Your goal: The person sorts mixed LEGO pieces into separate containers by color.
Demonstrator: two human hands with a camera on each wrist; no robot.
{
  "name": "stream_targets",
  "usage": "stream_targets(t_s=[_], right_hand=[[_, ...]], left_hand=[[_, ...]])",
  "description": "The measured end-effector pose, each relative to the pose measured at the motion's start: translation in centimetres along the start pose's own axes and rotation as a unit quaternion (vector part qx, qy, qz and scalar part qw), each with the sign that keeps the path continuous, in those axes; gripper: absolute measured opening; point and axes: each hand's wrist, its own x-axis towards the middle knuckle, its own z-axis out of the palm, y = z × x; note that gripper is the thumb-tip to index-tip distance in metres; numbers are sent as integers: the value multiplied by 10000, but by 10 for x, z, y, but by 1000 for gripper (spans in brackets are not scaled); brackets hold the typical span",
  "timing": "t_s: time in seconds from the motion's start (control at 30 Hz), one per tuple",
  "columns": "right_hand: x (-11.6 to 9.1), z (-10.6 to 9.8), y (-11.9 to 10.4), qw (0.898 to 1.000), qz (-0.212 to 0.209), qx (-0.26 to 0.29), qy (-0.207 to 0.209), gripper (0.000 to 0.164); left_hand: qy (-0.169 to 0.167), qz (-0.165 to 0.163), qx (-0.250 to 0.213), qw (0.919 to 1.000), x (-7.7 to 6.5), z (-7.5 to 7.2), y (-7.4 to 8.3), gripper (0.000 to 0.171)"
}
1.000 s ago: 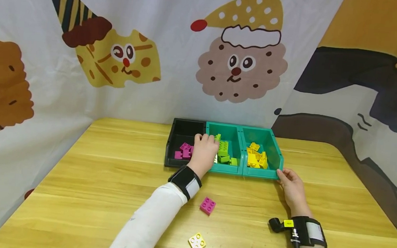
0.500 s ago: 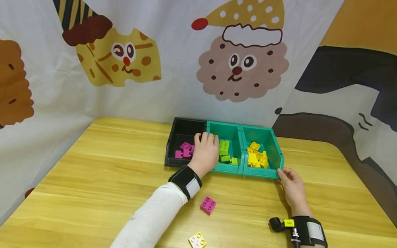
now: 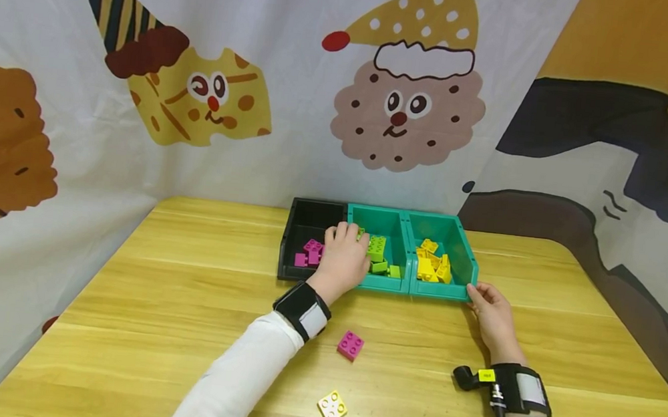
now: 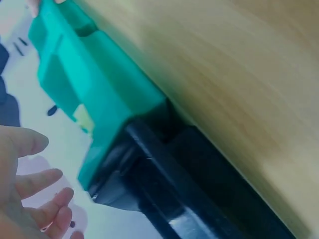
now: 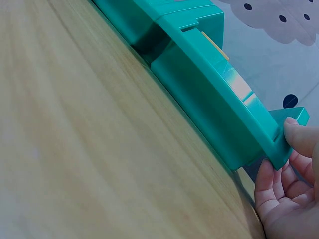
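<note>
My left hand (image 3: 341, 257) is over the wall between the black bin (image 3: 307, 275) and the middle green bin (image 3: 384, 284). In the left wrist view its fingers (image 4: 45, 184) are loosely bent and apart from the thumb, with nothing between them. Magenta bricks (image 3: 309, 254) lie in the black bin and light green bricks (image 3: 376, 247) in the middle one, both partly hidden by the hand. My right hand (image 3: 492, 318) pinches the front right corner of the right green bin (image 5: 209, 109) between thumb and fingers. Yellow bricks (image 3: 434, 266) lie inside that bin.
On the wooden table (image 3: 177, 328), a magenta brick (image 3: 351, 346) lies in front of the bins. Nearer to me is a pale yellow brick (image 3: 331, 408). A printed cloth (image 3: 223, 171) hangs close behind the bins.
My left wrist and forearm have swung slightly left and the fingers have shifted a little. A light green brick beside the fingers a second ago is now mostly hidden. My right hand keeps its place.
</note>
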Motion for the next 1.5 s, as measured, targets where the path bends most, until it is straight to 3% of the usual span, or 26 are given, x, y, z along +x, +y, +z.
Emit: stream_targets(t_s=[0.27, 0.6, 0.87, 1.23, 1.37, 1.5], right_hand=[[0, -1, 0, 9999, 34, -99, -36, 24], [0, -2, 2, 9999, -51, -80, -63, 22], [1, -1, 2, 9999, -51, -99, -43, 23], [2, -2, 2, 9999, 2, -149, -32, 25], [1, -1, 1, 9999, 10, -165, -22, 26], [1, -1, 1, 9999, 21, -118, -12, 26]], left_hand=[[564, 493, -740, 9944, -22, -14, -1, 30], [311, 491, -1030, 9930, -48, -26, 5, 29], [-496, 278, -1309, 9898, -68, -22, 15, 33], [-1716, 253, -1602, 9717, -88, -11, 28, 55], [-2040, 267, -1628, 9650, -92, -9, 29, 50], [-2168, 335, -1535, 9635, -93, -9, 30, 45]])
